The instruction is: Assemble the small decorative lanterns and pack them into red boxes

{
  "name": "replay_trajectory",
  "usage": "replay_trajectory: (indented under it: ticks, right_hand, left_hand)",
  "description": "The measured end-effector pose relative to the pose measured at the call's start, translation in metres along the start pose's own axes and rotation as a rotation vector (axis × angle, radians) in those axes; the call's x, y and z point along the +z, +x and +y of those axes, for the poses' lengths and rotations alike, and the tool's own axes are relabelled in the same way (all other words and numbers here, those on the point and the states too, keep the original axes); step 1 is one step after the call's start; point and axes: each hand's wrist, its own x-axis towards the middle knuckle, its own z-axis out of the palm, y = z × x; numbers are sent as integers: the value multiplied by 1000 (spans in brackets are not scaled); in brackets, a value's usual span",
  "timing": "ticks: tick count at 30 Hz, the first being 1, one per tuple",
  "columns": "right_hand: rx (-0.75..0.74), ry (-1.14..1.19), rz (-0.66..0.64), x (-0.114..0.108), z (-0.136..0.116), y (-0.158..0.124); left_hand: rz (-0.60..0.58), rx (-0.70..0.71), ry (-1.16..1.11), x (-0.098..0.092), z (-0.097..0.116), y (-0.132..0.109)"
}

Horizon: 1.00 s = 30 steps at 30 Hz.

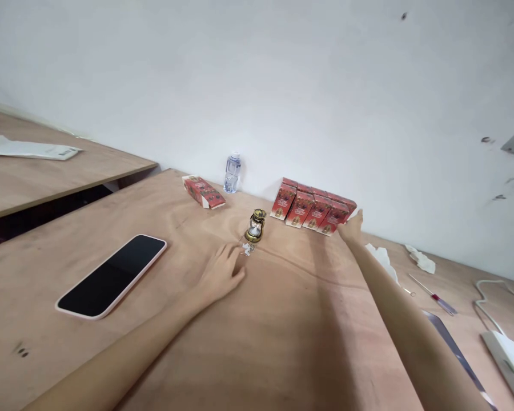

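Observation:
My left hand (pixel 221 273) lies palm down on the wooden table, fingers apart, holding nothing. Just beyond its fingertips stands a small brass-coloured lantern (pixel 255 225) with a clear middle. A little white and clear piece (pixel 247 249) lies at the lantern's base, close to the fingers. At the right end of a block of red printed boxes (pixel 298 206), my right hand (pixel 352 226) is around the end box (pixel 334 218), thumb low at its front. Its other fingers are partly hidden. The boxes stand side by side in two rows near the wall.
A red box (pixel 203 192) lies apart, left of a clear bottle (pixel 232 172). A phone (pixel 113 277) rests at left. On the right are crumpled white paper (pixel 420 260), a screwdriver (pixel 439 299), a dark flat object (pixel 454 348) and a white cable (pixel 484 294). A wall (pixel 248 85) stands behind.

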Motion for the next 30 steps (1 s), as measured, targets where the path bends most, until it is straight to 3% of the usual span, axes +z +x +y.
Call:
replay_trajectory:
  ticks: [3, 6, 7, 9, 11, 15, 20, 23, 26, 30]
  right_hand:
    - [62, 132, 235, 20, -16, -42]
    - [-49, 215, 262, 39, -49, -94]
    - [-163, 255, 176, 44, -62, -109]
    - [-461, 275, -134, 51, -91, -134]
    - [-590, 290, -258, 55, -116, -149]
    - [-704, 272, -355, 54, -143, -158]
    - [-564, 428, -132, 53, -137, -157]
    - [-606, 450, -68, 54, -132, -156]
    - [-658, 436, -119, 55, -131, -153]
    - [-607, 558, -202, 57, -130, -150]
  left_hand:
    - [168, -259, -407, 1, -21, 19]
    - [223, -270, -499, 4, -38, 42]
    - [218, -247, -513, 5, -42, 49]
    - [184, -188, -538, 10, -45, 65]
    - [144, -141, -568, 17, -46, 80]
    - [103, -120, -650, 32, -46, 102]
    - [52, -159, -742, 36, -40, 107]
    - [9, -186, -788, 34, -34, 100]
    - [-69, -185, -816, 34, -25, 94]
    - [-147, -153, -830, 36, -16, 90]
